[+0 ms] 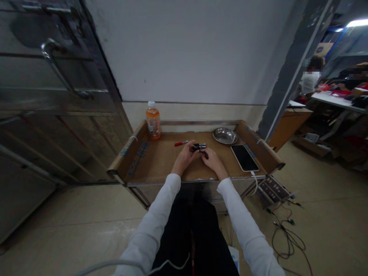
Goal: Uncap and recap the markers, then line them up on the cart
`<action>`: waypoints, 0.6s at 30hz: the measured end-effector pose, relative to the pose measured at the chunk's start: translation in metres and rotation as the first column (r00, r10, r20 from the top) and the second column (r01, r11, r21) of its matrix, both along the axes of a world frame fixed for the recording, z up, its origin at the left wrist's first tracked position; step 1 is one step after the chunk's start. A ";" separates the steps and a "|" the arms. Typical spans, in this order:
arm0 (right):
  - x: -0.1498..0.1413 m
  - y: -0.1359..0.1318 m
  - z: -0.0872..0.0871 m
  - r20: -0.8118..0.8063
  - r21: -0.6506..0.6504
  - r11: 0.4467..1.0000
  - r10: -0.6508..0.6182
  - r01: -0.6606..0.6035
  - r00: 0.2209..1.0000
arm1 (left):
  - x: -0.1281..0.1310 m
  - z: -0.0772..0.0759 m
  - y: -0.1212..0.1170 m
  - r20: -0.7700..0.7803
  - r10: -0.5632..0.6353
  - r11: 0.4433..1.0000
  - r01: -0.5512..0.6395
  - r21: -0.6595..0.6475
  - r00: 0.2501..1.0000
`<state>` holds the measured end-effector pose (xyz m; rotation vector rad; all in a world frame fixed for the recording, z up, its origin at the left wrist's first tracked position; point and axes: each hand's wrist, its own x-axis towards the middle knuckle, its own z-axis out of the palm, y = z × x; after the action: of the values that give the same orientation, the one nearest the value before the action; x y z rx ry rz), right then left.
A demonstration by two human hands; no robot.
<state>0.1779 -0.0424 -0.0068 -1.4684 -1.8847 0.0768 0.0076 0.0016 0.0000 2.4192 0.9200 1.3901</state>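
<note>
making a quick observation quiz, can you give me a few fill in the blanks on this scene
The drink in the bottle is coloured ____.
The cable plugged into the phone is ____.
Of the bottle and the dish, the ____ is nearer the phone.
Of the left hand and the right hand, the ____ one is nearer the red pen.

Missing words: orange; white; dish; left

- Left hand (184, 156): fingers bent, closed inward.
- Right hand (212, 160): fingers curled, tips near left hand's.
- Left arm (156, 222) and right arm (244, 222): extended forward, converging; white-sleeved, wrists bare.
</note>
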 end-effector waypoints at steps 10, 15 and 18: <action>0.002 0.002 -0.003 -0.122 0.020 0.997 0.071 -0.069 0.990 | -0.004 0.007 -0.001 0.061 0.077 0.996 -0.079 0.038 0.995; 0.003 0.001 -0.003 -0.158 0.027 0.998 0.059 -0.056 0.986 | -0.007 0.012 -0.002 0.053 0.137 0.991 -0.136 -0.012 0.989; 0.004 0.000 -0.002 -0.170 0.035 0.998 0.061 -0.056 0.984 | -0.007 0.012 -0.001 0.071 0.148 0.988 -0.145 -0.047 0.986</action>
<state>0.1819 -0.0420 -0.0084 -1.3424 -1.7822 0.1960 0.0002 0.0001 0.0121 2.2933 1.1160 1.4831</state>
